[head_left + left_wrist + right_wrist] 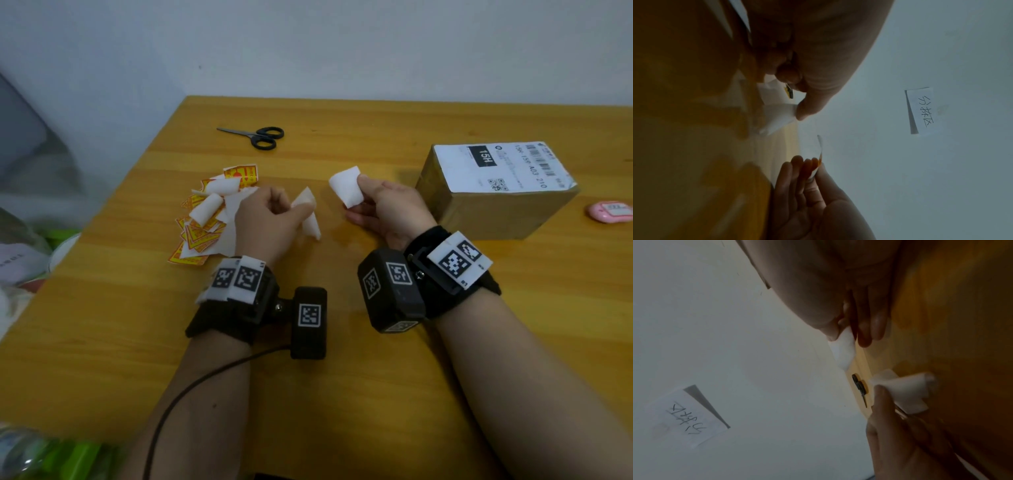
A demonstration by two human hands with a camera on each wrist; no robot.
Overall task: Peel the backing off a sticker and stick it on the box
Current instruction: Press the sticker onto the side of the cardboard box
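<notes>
Sticker (346, 186) and backing (307, 214) are seen apart, each held in a different hand above the middle of the wooden surface (342, 394). The sticker, its white side turned to the head camera, is pinched between thumb and fingers (356, 216) of the right hand (383, 209), just right of the frame's centre; in the left wrist view an orange-printed edge (820, 160) is seen curling up from those fingertips. The backing, a white curled piece, is gripped by the left hand (270, 219), whose fingers are curled round it, just left of centre; the right wrist view shows it (906, 391) rolled under the thumb. The two pieces are near each other but are not touching.

The box (496, 192), brown cardboard with a white shipping label (503, 166) on its top, is set at the right of the head view, just beside the right hand. A pile of red-and-yellow stickers and white scraps (212, 212) is spread left of the left hand, partly hidden behind it. Black scissors (257, 136) lie closed toward the upper middle of the surface. A small pink object (611, 211) is seen at the right edge. A handwritten paper note (920, 110) is fixed to the wall in both wrist views.
</notes>
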